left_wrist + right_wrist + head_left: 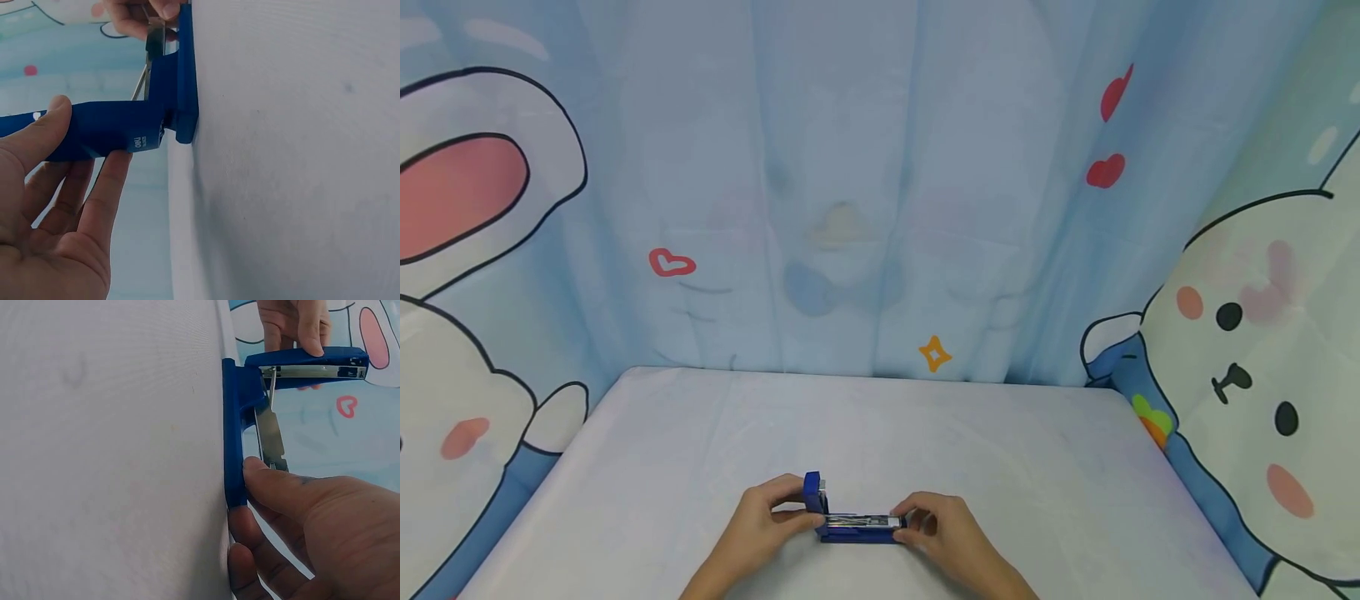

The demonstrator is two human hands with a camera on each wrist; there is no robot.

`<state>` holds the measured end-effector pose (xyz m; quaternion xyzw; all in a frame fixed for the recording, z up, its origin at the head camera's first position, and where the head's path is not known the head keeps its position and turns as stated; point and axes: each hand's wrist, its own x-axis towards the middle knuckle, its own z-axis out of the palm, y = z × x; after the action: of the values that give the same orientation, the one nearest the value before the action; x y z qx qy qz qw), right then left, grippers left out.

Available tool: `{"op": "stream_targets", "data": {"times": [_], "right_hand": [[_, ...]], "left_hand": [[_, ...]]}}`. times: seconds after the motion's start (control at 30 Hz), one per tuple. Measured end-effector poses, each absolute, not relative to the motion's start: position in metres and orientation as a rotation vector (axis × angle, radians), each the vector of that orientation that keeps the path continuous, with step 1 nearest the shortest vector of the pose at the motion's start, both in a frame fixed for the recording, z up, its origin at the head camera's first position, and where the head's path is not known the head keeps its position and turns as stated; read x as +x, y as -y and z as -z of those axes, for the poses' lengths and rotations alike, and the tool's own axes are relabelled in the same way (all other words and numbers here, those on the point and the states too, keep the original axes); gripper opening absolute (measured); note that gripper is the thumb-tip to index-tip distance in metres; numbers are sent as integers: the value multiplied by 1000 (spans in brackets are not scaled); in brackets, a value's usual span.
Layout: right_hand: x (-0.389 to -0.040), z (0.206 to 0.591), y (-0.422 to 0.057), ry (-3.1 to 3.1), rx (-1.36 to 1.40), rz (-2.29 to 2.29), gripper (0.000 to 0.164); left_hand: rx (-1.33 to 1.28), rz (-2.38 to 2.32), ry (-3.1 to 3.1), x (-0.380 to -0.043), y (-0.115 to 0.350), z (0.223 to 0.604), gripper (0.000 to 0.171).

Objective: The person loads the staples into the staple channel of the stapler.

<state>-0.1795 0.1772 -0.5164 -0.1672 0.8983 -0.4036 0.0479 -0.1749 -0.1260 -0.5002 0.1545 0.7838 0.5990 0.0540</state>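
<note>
A blue stapler [859,537] lies on the table with its top cover [103,125] swung up about square to the base [232,434]. My left hand [762,523] grips the raised cover between thumb and fingers. At the other end, my right hand [951,533] pinches the base, its thumb [269,484] on the upper side and fingers along the lower side. Between the two hands, the metal staple channel [270,437] is exposed, and a thin metal rod [273,394] runs from it to the cover. Fingers partly hide the channel's front end.
A white cloth covers the table [1000,450]. Behind it hangs a light blue curtain [850,167] printed with cartoon animals, hearts and a star.
</note>
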Motion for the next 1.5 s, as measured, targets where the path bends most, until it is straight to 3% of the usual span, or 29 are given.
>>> {"op": "stream_targets", "data": {"times": [1.5], "right_hand": [[-180, 516, -178, -2715, -485, 1240, 18]], "left_hand": [[575, -1537, -2645, -175, 92, 488, 35]]}}
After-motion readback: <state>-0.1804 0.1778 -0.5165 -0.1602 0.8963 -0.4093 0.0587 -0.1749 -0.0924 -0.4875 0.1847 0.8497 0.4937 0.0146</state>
